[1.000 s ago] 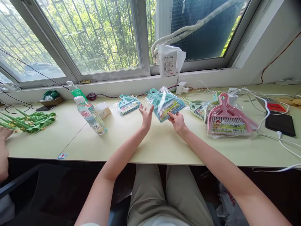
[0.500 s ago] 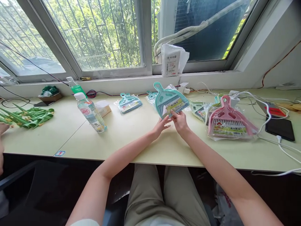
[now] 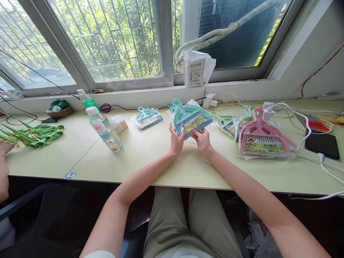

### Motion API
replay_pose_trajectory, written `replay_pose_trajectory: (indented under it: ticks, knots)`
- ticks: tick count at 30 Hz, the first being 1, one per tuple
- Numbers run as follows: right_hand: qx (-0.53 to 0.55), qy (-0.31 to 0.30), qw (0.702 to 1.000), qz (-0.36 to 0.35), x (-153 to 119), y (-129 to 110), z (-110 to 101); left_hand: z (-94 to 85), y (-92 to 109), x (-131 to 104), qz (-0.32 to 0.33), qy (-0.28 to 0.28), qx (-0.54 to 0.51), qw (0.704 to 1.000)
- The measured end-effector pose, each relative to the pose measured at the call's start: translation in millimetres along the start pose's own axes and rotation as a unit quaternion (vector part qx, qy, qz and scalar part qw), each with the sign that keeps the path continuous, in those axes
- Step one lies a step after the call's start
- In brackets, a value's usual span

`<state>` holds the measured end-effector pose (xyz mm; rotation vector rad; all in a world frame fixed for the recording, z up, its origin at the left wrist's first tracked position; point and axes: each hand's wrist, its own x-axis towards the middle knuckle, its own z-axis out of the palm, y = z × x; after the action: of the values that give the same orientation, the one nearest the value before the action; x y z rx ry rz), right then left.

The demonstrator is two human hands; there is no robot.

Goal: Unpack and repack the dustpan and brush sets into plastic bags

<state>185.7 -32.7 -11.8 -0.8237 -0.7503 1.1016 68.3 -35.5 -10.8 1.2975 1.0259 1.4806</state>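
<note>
Both my hands hold a teal dustpan and brush set (image 3: 191, 116), with a printed paper label across its bristles. My left hand (image 3: 176, 141) is closed on its lower left side, the thumb in front. My right hand (image 3: 202, 140) pinches the lower edge near the label, thumb on the front. The set is tilted, its looped handle pointing up and away. Behind it, another teal piece in clear wrap is partly hidden. A wrapped teal set (image 3: 148, 117) lies to the left. On the right are a green set (image 3: 226, 123) and a pink set (image 3: 262, 134), both bagged.
Clear bottles (image 3: 104, 129) and a small white box (image 3: 118, 124) stand left of my hands. Farther left lie green folded strips (image 3: 40, 134), near another person's hand (image 3: 5, 147). White cables (image 3: 307, 129) and a black phone (image 3: 322, 145) occupy the right side.
My left hand has shifted from the bottom edge to grip the set's left side. The set has moved slightly left and down. My right hand still holds its lower edge.
</note>
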Motion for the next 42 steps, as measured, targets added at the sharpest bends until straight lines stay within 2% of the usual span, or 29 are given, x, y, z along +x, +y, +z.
replay_pose_trajectory:
  ticks: [8, 17, 25, 30, 35, 40, 42]
  knots:
    - [0.006, -0.015, 1.000, -0.015, -7.5, -11.3, 3.3, -3.1, 8.5, 0.8, 0.002, -0.057, -0.085, 0.995]
    - [0.019, -0.005, 1.000, 0.000, -5.4, -9.0, 2.9, -4.6, -2.5, 7.4, 0.045, -0.028, -0.032, 0.998]
    - [0.036, 0.013, 0.999, -0.004, -7.7, -8.0, 3.9, -4.2, 5.2, 5.3, 0.024, -0.043, -0.087, 0.995]
    - [0.038, 0.028, 0.999, 0.001, -7.5, -5.7, 3.3, -6.4, 10.5, 8.4, 0.033, -0.066, -0.068, 0.995]
    - [0.041, 0.049, 0.998, -0.017, -7.0, -3.0, 2.6, -10.7, 12.6, 10.8, -0.019, -0.092, -0.043, 0.995]
    - [0.037, 0.068, 0.997, -0.020, -6.3, -4.9, 0.1, -9.9, 17.7, 7.1, -0.100, -0.192, -0.046, 0.975]
    - [0.043, 0.074, 0.996, -0.016, -6.4, -6.2, 0.1, -9.4, 19.7, 6.7, -0.113, -0.204, -0.058, 0.971]
